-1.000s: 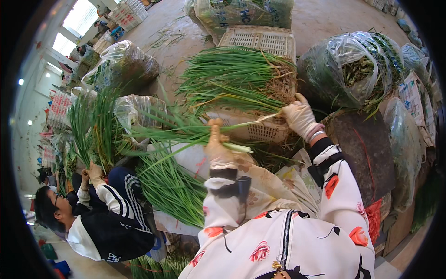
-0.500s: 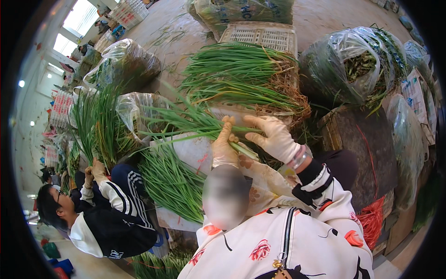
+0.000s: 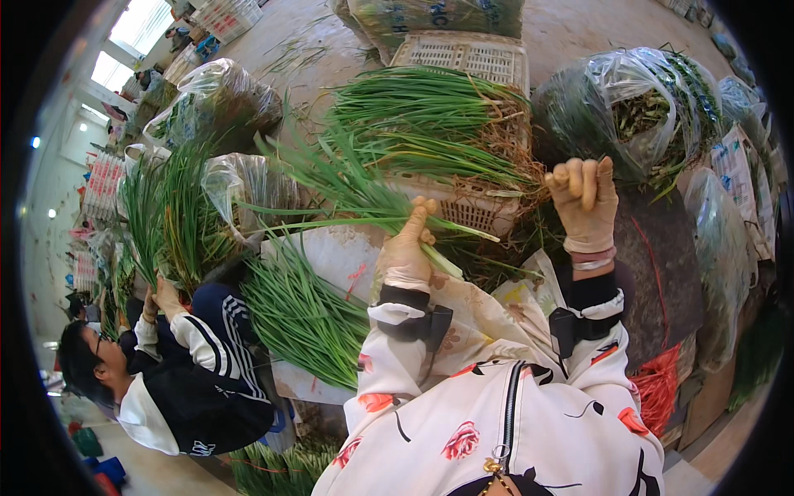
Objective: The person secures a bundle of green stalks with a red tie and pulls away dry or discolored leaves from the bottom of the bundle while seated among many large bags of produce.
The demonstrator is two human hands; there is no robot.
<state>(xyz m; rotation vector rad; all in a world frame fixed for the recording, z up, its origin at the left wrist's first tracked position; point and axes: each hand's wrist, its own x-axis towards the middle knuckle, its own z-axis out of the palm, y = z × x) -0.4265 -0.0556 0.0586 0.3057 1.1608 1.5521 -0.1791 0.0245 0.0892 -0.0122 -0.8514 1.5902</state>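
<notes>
Both hands wear thin, matt, beige rubber-like gloves: left hand (image 3: 408,248) grips a bunch of green onions (image 3: 347,186) with smooth, slightly glossy leaves; right hand (image 3: 584,202) is closed on itself, empty. The heap of green onions (image 3: 430,116) on the pale plastic lattice crate (image 3: 471,202) shows dry, rough, fibrous brown roots at one end. Surrounding sacks (image 3: 637,107) are clear, glossy, crinkled plastic film; the sleeves (image 3: 397,331) are smooth printed cloth; the white board (image 3: 331,256) looks matt and scuffed.
</notes>
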